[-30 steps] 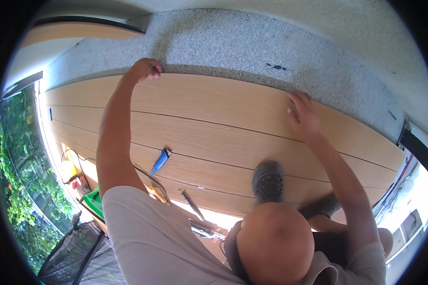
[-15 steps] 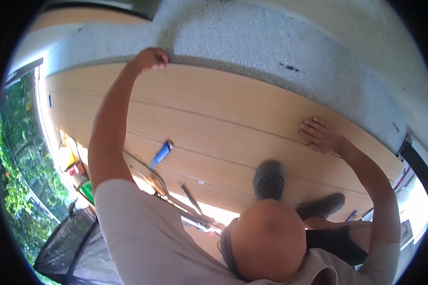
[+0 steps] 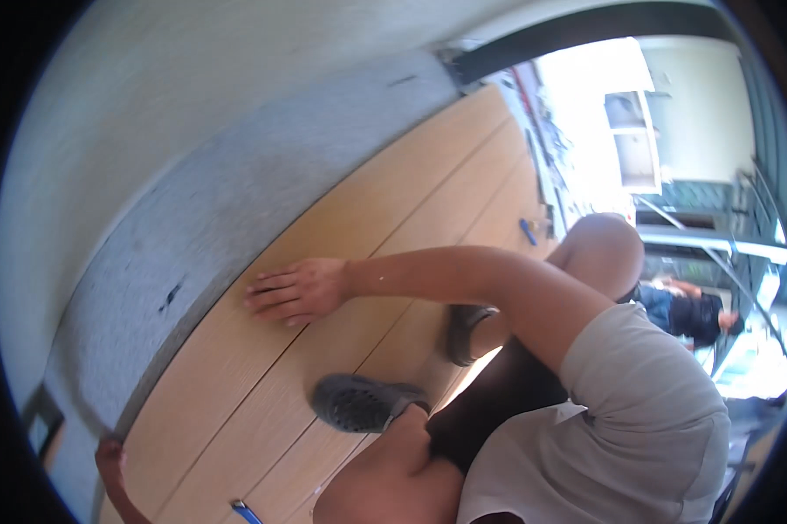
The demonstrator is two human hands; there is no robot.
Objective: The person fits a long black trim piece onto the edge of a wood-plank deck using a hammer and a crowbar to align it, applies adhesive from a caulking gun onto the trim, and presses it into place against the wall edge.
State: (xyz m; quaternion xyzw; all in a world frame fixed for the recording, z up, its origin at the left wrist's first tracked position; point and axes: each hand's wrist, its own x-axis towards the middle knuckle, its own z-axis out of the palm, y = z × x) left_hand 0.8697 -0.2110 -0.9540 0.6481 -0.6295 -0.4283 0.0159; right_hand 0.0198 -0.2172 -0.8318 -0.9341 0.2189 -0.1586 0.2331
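My right hand [image 3: 297, 291] lies flat on the light wood planks [image 3: 341, 218], palm down with its fingers spread. It rests near the border where the planks meet the grey rough strip [image 3: 227, 210]. At the lower left my left hand [image 3: 110, 454] is small and blurred, its fingers curled in at the edge of the planks beside that strip. Whatever those fingers may hold is hidden. A blue-handled tool [image 3: 247, 512] lies on the planks at the bottom, partly cut off by the picture's edge.
My grey clog with holes [image 3: 358, 403] stands on the planks, the other shoe [image 3: 470, 334] behind my forearm. Another small blue object [image 3: 528, 231] lies near the far end. A dark beam [image 3: 585, 35] crosses the top. At the right, a person in dark clothes [image 3: 694, 316] is beyond a metal frame.
The view has swung to the right, bringing the far end of the planks and the other person into sight. My right hand remains flat on the planks; my left stays curled at their edge.
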